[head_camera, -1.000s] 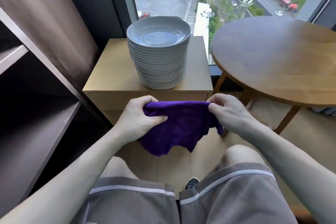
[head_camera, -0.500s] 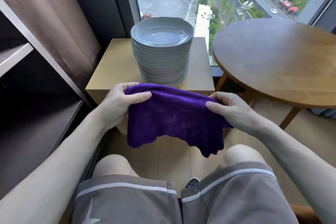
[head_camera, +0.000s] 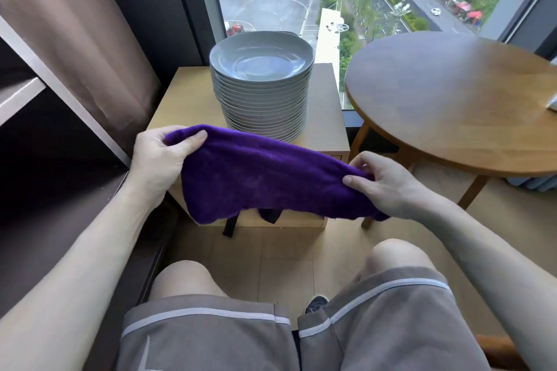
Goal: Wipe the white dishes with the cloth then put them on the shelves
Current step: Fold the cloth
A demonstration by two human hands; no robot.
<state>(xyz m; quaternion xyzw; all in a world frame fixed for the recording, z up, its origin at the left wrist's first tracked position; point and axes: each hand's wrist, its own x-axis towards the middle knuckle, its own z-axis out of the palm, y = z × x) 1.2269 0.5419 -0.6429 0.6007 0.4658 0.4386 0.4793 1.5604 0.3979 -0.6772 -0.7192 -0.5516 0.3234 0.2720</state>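
A tall stack of white dishes (head_camera: 261, 84) stands on a small light-wood cabinet (head_camera: 327, 117) by the window. I hold a purple cloth (head_camera: 259, 178) spread out in front of the cabinet, just below the stack. My left hand (head_camera: 159, 156) pinches its left corner, thumb on top. My right hand (head_camera: 388, 184) grips its right edge, lower down, so the cloth slopes down to the right. The cloth hangs loose and hides the cabinet's front. Dark shelves (head_camera: 54, 196) stand at my left.
A round wooden table (head_camera: 458, 105) stands at the right, close to the cabinet. A brown curtain (head_camera: 78, 24) hangs behind the shelves. A large window is behind the cabinet. My knees in grey shorts are below, over a wood floor.
My hands have drawn apart and risen, stretching the bunched cloth wide. The left hand went up and left; the right hand moved right. The dishes have not moved.
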